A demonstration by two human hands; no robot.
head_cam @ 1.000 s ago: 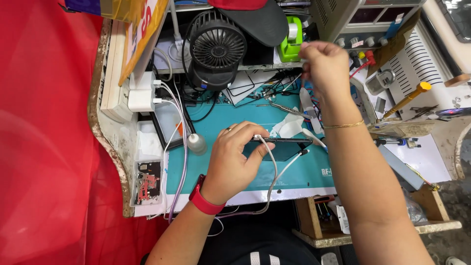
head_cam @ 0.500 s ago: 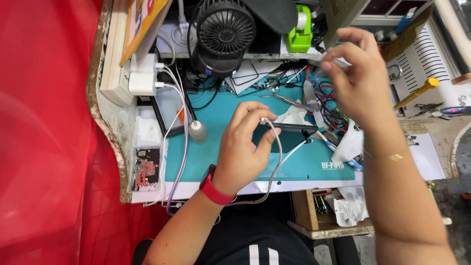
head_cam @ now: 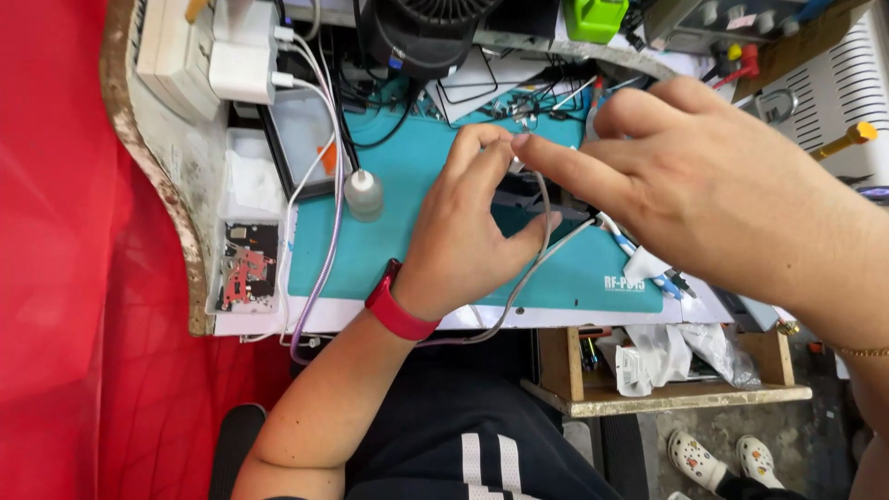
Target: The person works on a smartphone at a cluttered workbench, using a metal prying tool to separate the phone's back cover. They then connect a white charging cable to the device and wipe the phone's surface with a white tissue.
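A red cloth (head_cam: 65, 278) hangs down the whole left side, next to a worn white bench (head_cam: 171, 176) with a chipped edge. On the bench lies a teal work mat (head_cam: 389, 250), and at its far end stands a black fan (head_cam: 431, 28) with a green tape holder (head_cam: 597, 17) beside it.

The right hand (head_cam: 732, 208) comes in large from the right, index finger stretched out straight, the other fingers loosely curled; its fingertip meets the fingertips of the left hand (head_cam: 468, 236) over the middle of the mat. The left hand rests on the mat, a red wristband (head_cam: 398, 306) on its wrist, thumb and fingers drawn together around something small. What sits between the fingertips is too small to make out.

A grey cable (head_cam: 532, 264) loops down from under the left hand, past the mat's near edge. A dark flat device (head_cam: 532, 199) lies under both hands, mostly hidden.

White chargers (head_cam: 243, 60) sit at the far left, their cords running down the mat's left edge. A small white bottle (head_cam: 364, 194) stands upright there, just beside the cords. Below the bench, a wooden shelf (head_cam: 667, 393) holds crumpled plastic bags (head_cam: 676, 352).
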